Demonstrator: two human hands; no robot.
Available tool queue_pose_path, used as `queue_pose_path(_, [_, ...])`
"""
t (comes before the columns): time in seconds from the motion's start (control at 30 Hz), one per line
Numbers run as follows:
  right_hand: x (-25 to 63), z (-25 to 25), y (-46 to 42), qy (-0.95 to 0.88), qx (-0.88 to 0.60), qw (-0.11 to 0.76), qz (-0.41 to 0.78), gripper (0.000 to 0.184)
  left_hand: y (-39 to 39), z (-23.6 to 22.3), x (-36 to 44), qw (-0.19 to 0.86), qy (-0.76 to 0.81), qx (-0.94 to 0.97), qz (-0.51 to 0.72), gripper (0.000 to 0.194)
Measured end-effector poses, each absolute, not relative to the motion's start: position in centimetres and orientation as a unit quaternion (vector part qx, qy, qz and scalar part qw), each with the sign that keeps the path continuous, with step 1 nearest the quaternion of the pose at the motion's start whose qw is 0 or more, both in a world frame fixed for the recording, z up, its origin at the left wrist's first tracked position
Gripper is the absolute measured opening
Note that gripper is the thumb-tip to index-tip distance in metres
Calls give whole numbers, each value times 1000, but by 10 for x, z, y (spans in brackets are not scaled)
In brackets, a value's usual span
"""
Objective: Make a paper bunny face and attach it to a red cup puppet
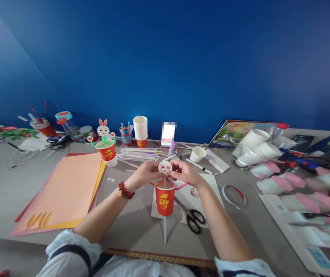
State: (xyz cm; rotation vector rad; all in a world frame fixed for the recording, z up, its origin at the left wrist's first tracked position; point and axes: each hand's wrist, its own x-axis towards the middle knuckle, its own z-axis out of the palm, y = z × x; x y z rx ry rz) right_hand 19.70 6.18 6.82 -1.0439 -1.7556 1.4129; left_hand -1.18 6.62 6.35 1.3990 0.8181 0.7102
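Between my two hands is a round white paper face [165,168] with pink cheeks. My left hand [147,172] pinches its left edge, and my right hand [184,171] pinches its right edge. Just below the face is a red paper cup [165,200] with yellow lettering, upright above the table. A pale straw [165,231] sticks out of the cup's bottom and also shows above its rim. A pink pipe cleaner [181,186] reaches out from the cup's right side. Black-handled scissors [195,221] lie on white paper [211,188] close to the cup.
A finished-looking rabbit cup [106,150] stands back left beside stacked coloured paper [69,184]. Straws [138,154], a small white cup [198,154] and a phone [168,134] are behind my hands. A tape roll [234,195] and several pink-and-white cups [274,184] lie right.
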Motion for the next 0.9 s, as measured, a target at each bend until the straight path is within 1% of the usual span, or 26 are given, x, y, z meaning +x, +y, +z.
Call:
queue_pose_path(0.17, [197, 62, 64, -659, -398, 316, 554, 23, 66, 62, -12, 625, 355, 623, 310, 35])
queue_pose_path(0.3, [197, 56, 65, -656, -397, 319, 558, 19, 66, 61, -13, 609, 369, 634, 301, 33])
queue_pose_path(0.4, [197, 55, 64, -660, -394, 319, 554, 16, 65, 66, -13, 626, 356, 632, 288, 32])
queue_pose_path(0.57, [197, 56, 64, -665, -393, 315, 552, 17, 62, 73, -13, 637, 354, 624, 282, 29])
queue_pose_path(0.7, [197, 57, 65, -665, -397, 313, 550, 16, 64, 70, -13, 637, 357, 623, 281, 28])
queue_pose_path(0.9, [197, 55, 66, -669, -389, 309, 553, 18, 66, 64, -13, 635, 352, 627, 282, 33])
